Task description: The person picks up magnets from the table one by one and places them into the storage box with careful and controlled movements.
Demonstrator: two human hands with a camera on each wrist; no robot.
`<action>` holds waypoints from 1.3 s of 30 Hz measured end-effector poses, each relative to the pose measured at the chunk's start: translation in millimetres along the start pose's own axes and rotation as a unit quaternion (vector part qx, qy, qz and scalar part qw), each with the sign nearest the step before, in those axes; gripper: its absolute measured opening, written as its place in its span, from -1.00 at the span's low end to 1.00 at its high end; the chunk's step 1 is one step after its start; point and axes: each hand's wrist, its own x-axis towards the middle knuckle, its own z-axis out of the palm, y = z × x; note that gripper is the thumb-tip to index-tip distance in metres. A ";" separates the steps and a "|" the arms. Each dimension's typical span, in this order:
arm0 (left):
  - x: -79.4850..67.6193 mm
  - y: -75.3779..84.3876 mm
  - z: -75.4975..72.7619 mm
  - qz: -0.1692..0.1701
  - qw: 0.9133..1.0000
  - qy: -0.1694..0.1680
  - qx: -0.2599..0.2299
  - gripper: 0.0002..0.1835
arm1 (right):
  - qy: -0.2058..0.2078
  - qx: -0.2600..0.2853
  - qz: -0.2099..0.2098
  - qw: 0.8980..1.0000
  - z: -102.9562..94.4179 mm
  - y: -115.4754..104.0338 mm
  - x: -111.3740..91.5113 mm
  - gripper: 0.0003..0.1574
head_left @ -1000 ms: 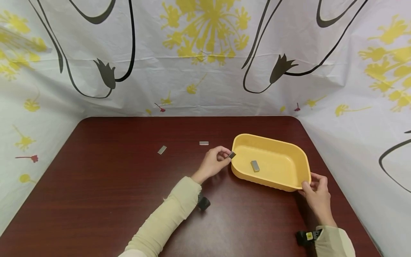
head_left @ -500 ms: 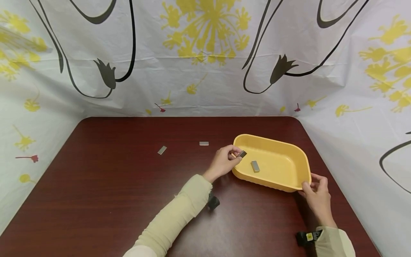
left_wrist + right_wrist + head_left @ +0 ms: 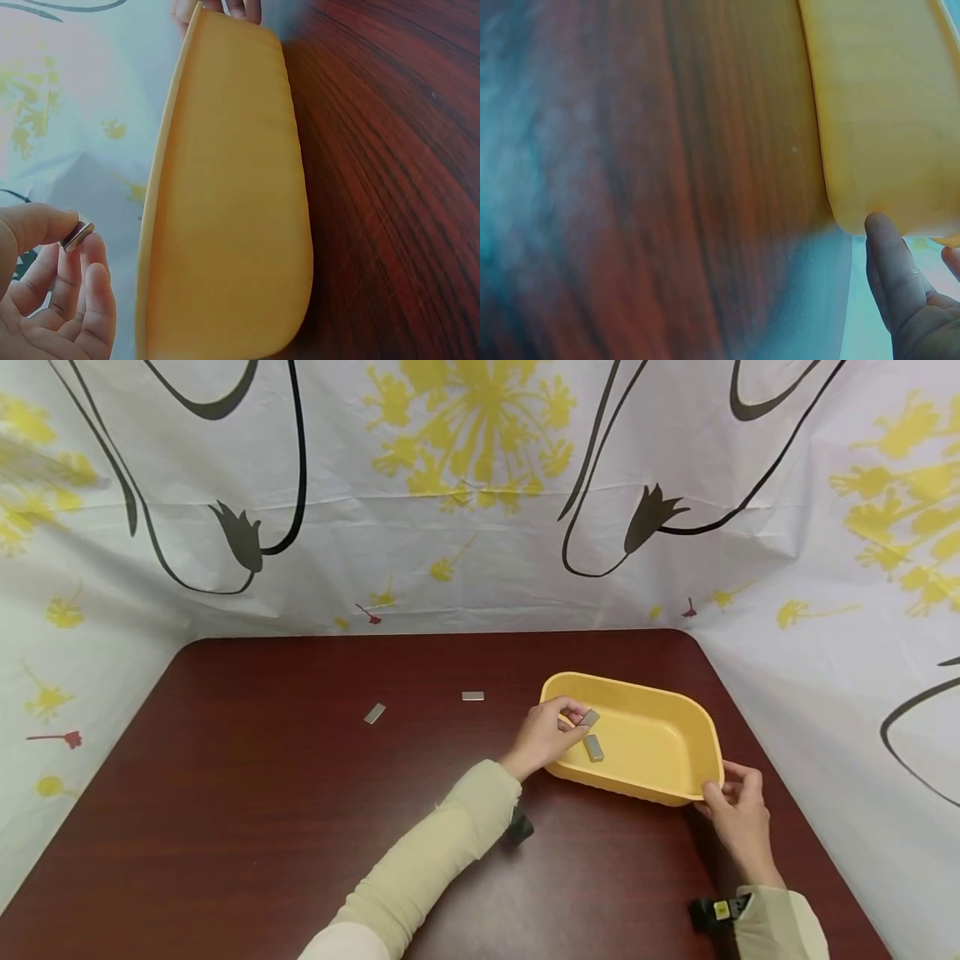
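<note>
In the head view my left hand (image 3: 546, 735) is over the left end of a yellow plastic tray (image 3: 660, 760). Between thumb and fingertips it pinches a small flat grey metal block (image 3: 590, 718), seen edge-on as a shiny block (image 3: 77, 236) in the left wrist view. Just below it, a second grey block (image 3: 593, 747) lies on the tray floor. My right hand (image 3: 738, 822) grips the tray's near right corner, thumb at the rim and fingers outside. The right wrist view has a finger (image 3: 892, 262) against the tray's outer wall (image 3: 892, 135).
Two more flat grey pieces lie on the dark red-brown table (image 3: 262, 802): a slanted one (image 3: 375, 714) at left and a level one (image 3: 473, 697) nearer the tray. A patterned white cloth (image 3: 480, 568) hangs behind the table and along its sides.
My left hand has moved right with the grey block, from the tray's left rim to over its inside. The block's face now looks lighter. My right hand keeps its grip on the corner.
</note>
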 end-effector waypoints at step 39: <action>22.9 26.0 60.2 -0.031 0.996 -0.074 0.050 -0.83 | 0.004 0.017 -0.008 1.000 -1.4 -3.0 -1.6 -0.49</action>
